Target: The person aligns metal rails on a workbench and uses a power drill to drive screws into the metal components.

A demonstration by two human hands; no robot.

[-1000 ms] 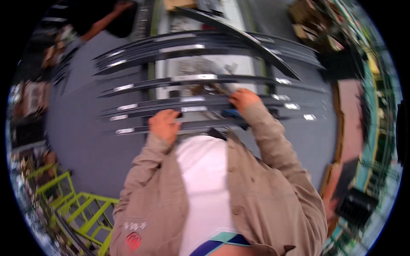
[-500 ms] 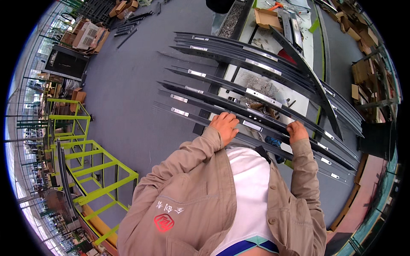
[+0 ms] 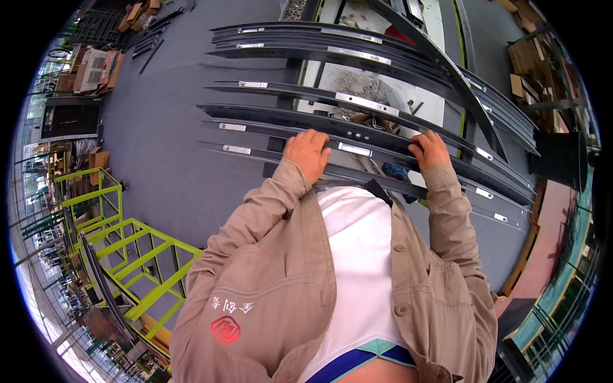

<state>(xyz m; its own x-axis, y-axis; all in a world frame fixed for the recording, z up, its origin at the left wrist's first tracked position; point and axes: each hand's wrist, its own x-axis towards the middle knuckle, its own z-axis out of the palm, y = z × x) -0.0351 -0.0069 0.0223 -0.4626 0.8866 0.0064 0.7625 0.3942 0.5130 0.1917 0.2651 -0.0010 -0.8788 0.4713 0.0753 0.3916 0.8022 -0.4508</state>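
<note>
I see my left hand [image 3: 308, 152] and right hand [image 3: 429, 149] both clamped over the same long dark metal rail [image 3: 364, 137], spaced apart along it, probably to balance its length; other rails [image 3: 332, 54] lie beyond.

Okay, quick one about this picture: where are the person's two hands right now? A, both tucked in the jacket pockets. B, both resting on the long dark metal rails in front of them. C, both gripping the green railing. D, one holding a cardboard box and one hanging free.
B: the left hand and the right hand both lie on the long dark metal rails, while the green railing stands off to the left, untouched.
</note>
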